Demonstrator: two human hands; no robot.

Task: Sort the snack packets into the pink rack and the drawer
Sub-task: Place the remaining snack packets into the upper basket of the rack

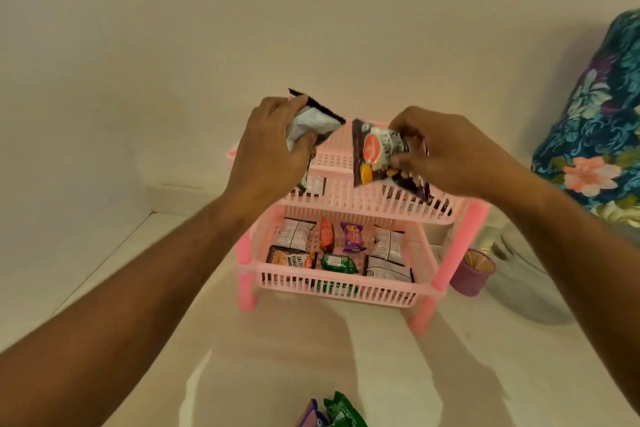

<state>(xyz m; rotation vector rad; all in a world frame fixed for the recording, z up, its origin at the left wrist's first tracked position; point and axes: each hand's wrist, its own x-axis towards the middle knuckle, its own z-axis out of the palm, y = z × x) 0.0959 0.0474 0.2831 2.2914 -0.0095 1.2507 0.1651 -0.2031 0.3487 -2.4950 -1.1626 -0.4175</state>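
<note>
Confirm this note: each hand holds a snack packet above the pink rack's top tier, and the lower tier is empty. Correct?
Not quite. In the head view the left hand and right hand each hold a packet above the pink rack, but its lower tier holds several packets.

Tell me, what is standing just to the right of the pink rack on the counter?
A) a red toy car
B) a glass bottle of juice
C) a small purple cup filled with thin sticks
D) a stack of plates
C: a small purple cup packed with thin sticks stands beside the right leg of the pink rack.
</note>
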